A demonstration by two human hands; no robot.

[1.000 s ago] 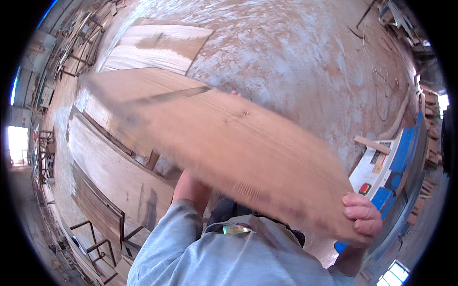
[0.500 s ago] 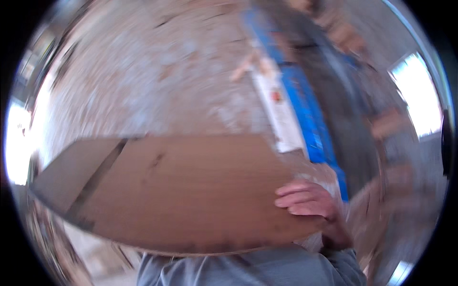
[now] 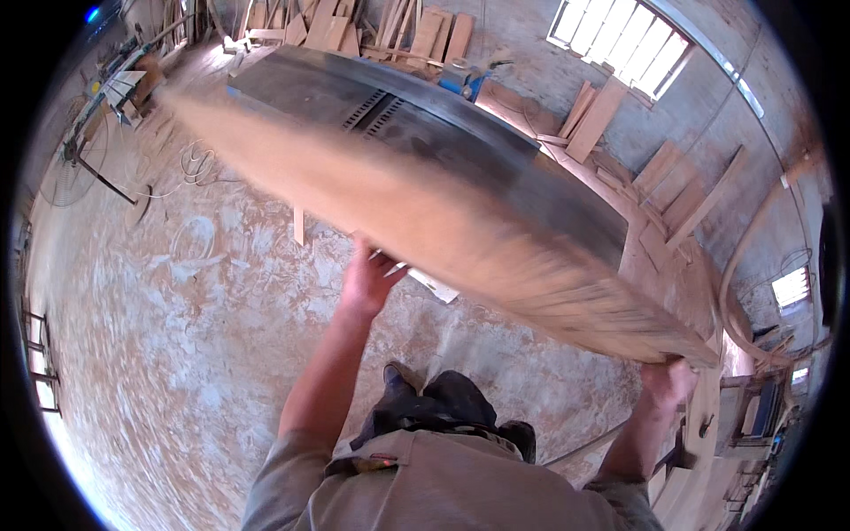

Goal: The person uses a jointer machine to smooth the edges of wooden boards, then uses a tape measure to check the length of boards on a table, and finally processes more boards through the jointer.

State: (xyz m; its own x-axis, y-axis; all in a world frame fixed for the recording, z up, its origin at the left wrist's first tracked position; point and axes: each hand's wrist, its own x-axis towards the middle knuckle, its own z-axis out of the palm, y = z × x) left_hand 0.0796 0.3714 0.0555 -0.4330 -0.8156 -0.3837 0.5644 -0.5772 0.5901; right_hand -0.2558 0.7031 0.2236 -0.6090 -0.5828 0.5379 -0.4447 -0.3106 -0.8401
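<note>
A wide wooden board, blurred by motion, slants across the view from far left to near right. My left hand holds its near long edge around the middle, the fingers curling underneath and partly hidden. Near the board's right end my right hand grips the lower corner. Just beyond the board is a jointer with a long dark metal bed and a slotted cutter gap. The board overlaps part of the bed in view; I cannot tell whether they touch.
Planks lean on the far wall, with more boards under the barred window. A standing fan is at the left, near cables on the dusty floor. A curved hose hangs at the right.
The view has turned toward the jointer. The board has gone from across my body to out in front, tilted. My left hand has come into view; my right hand now grips the board's end.
</note>
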